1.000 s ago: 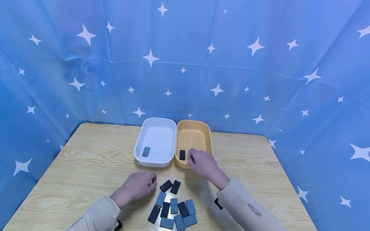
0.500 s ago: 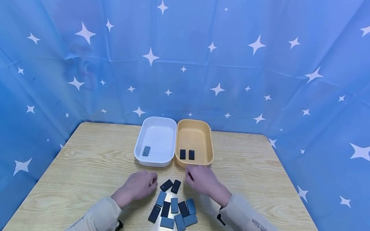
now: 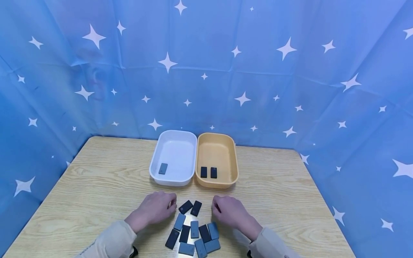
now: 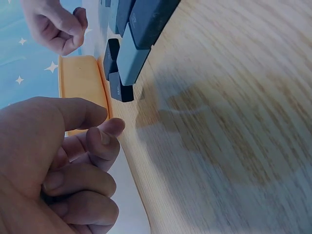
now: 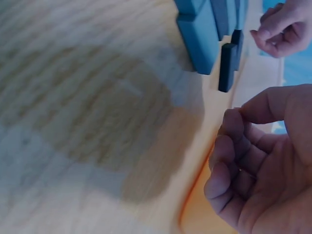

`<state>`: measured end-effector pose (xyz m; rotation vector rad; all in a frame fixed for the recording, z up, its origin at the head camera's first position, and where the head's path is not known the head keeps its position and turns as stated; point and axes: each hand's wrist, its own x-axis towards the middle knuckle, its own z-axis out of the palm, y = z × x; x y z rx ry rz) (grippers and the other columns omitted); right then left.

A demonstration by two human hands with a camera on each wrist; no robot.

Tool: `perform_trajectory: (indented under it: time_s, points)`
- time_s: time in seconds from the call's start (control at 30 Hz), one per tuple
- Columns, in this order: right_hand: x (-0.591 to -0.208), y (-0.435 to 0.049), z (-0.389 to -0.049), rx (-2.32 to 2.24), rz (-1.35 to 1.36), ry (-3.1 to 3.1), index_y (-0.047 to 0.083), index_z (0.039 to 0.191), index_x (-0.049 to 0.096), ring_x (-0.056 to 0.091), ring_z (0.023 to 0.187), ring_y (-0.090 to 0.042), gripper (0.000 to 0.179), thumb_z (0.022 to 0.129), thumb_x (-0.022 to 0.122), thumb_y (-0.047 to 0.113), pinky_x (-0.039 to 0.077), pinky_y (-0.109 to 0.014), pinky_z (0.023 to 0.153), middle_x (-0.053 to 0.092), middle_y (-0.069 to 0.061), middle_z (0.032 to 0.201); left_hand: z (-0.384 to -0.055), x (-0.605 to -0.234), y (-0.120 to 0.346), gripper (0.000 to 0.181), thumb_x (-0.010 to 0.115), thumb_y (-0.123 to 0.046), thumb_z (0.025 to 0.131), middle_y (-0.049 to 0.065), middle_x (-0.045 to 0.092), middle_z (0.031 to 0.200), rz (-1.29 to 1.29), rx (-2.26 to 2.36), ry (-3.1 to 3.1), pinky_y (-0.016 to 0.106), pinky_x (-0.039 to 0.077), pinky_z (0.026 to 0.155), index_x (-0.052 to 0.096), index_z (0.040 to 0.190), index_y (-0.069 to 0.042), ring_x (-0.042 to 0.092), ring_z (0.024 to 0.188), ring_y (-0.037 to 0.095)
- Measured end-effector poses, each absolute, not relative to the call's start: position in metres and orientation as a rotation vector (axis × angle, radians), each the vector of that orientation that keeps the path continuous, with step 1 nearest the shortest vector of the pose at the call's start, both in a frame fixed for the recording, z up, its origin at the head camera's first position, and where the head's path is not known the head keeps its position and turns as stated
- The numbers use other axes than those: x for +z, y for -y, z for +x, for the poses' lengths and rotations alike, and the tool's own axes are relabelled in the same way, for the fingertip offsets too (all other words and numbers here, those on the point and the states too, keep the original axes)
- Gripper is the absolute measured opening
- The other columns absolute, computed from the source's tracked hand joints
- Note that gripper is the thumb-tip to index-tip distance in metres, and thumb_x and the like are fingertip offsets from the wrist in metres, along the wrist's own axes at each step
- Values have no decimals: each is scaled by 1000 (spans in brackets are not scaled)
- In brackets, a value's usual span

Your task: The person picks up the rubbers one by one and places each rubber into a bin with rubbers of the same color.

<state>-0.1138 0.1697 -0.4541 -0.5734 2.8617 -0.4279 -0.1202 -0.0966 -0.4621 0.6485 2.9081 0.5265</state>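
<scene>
Our left hand (image 3: 157, 206) and right hand (image 3: 231, 212) hold nothing, fingers loosely curled, flanking the loose blocks (image 3: 194, 229). Those lie on the worktop (image 3: 274, 186), several touching (tightest at near right), so a careless pinch likely shoves neighbours; similar dark shades could fool us.

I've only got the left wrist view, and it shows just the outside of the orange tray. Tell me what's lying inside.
Observer: The orange tray holds two black blocks, side by side with a gap between them.
Operator: Now report what's in the white tray.
Observer: One blue-gray block lies there, near the left corner closest to the person.
Operator: Count the loose blocks on the table, by color.
Observer: The head view shows eleven: five black and six blue-gray.
</scene>
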Motion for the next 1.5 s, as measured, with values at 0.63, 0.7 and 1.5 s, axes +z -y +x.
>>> perform_trajectory:
  time_s: [0.63, 0.7, 1.5]
  points:
    - [-460, -183, -115, -470, -532, -2890, 21, 75, 55, 42, 52, -4, 12, 86, 58, 17, 33, -24, 48, 49, 12, 60, -114, -458, 87, 17, 62, -25, 89, -13, 48, 59, 699, 565, -2818, 26, 33, 50, 58, 72, -25, 43, 53, 6]
    - [-461, -184, -115, -474, -525, -2890, 21, 75, 55, 42, 52, -4, 12, 86, 58, 17, 33, -24, 48, 49, 12, 60, -114, -460, 86, 17, 63, -26, 88, -13, 48, 58, 711, 566, -2800, 26, 33, 50, 57, 72, -25, 42, 52, 5]
    - [-464, -187, -113, -525, -488, -2856, 21, 80, 57, 42, 51, -4, 9, 87, 60, 18, 33, -24, 48, 49, 12, 61, -105, -469, 77, 26, 69, -40, 84, -9, 45, 57, 724, 482, -2734, 27, 30, 48, 53, 84, -20, 42, 49, 9]
